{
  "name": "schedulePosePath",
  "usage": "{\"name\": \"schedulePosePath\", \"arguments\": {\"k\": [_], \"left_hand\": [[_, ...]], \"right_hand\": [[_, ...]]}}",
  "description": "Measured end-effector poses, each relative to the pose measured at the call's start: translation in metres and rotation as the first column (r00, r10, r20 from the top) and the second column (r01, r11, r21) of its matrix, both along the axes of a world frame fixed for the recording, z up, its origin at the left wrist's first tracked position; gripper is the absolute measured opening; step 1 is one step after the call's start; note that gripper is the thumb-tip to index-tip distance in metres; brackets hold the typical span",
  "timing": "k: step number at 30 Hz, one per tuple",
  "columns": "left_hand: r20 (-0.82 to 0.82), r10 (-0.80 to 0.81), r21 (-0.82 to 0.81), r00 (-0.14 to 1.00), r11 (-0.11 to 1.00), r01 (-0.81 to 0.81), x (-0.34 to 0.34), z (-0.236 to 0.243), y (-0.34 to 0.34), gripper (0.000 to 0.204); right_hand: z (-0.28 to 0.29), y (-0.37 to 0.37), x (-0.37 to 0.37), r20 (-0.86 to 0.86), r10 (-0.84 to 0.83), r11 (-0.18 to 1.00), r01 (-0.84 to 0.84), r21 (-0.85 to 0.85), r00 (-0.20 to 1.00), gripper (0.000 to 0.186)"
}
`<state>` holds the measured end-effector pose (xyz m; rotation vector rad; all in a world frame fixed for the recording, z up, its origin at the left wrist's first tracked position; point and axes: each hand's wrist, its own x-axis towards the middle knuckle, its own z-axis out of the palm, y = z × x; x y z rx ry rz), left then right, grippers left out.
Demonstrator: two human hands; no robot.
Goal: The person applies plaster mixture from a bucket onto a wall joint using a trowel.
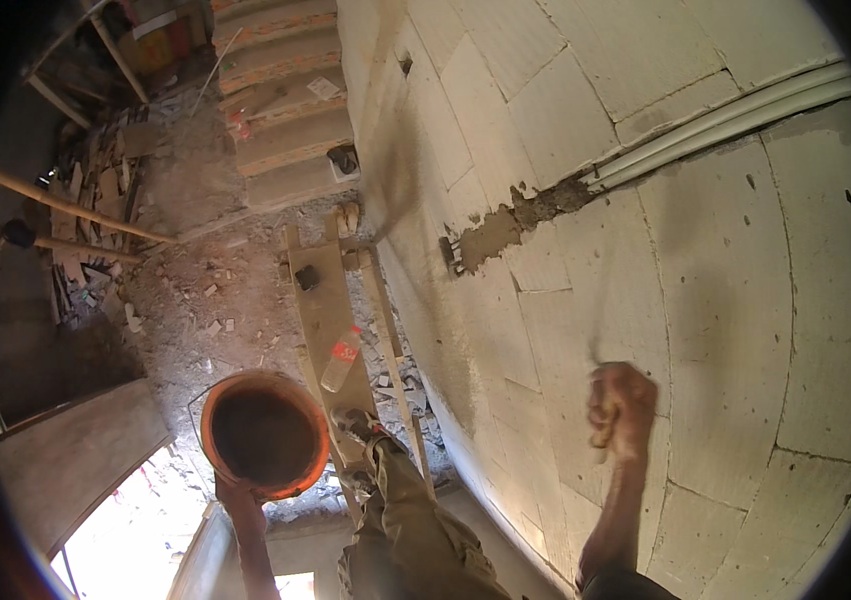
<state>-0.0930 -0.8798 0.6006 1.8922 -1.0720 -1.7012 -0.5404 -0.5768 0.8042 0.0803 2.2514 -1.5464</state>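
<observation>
An orange bucket (318,470) with a dark inside is at the lower left. My left hand (241,492) grips its near side, with the fingers partly hidden under the rim. My right hand (626,405) is closed around the light handle of a trowel (602,436), in front of the block wall. The trowel's thin blade is blurred and looks edge-on, so its face does not show. Farther up the wall (586,260), a rough strip of grey mortar (491,238) fills a groove and meets pale conduit pipes (726,120).
I stand on a narrow plank platform (318,300) holding a plastic bottle (343,360) and a small dark object (307,277). Brick steps (291,140) rise beyond. Rubble (216,300) covers the floor below; wooden poles (66,205) are at the left.
</observation>
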Motion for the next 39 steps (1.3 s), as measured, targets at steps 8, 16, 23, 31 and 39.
{"name": "schedulePosePath", "arguments": {"k": [8,16,23,31,39], "left_hand": [[-0.101,0.093,0.17,0.99,0.982,-0.075,-0.041,0.028,0.04,0.061],[-0.004,0.041,0.228,0.999,0.973,-0.039,-0.032,0.019,0.077,0.059],[0.064,-0.001,0.238,0.998,0.971,-0.014,-0.002,0.009,0.095,0.064],[0.041,-0.046,0.126,0.998,0.991,0.04,-0.002,0.016,0.091,0.066],[0.043,0.015,0.163,0.999,0.986,-0.022,0.006,0.003,0.081,0.063]], "right_hand": [[-0.109,-0.027,0.035,0.105,0.162,0.942,-0.185,0.28,0.981,0.02],[-0.184,-0.02,-0.017,-0.305,0.005,0.931,0.107,0.35,0.952,0.026],[-0.211,-0.029,-0.036,-0.453,0.31,0.86,-0.043,0.508,0.836,0.027],[-0.275,-0.058,-0.066,-0.304,0.404,0.702,-0.079,0.708,0.863,0.028],[-0.281,-0.066,-0.081,-0.269,0.442,0.64,-0.092,0.763,0.856,0.034]]}}
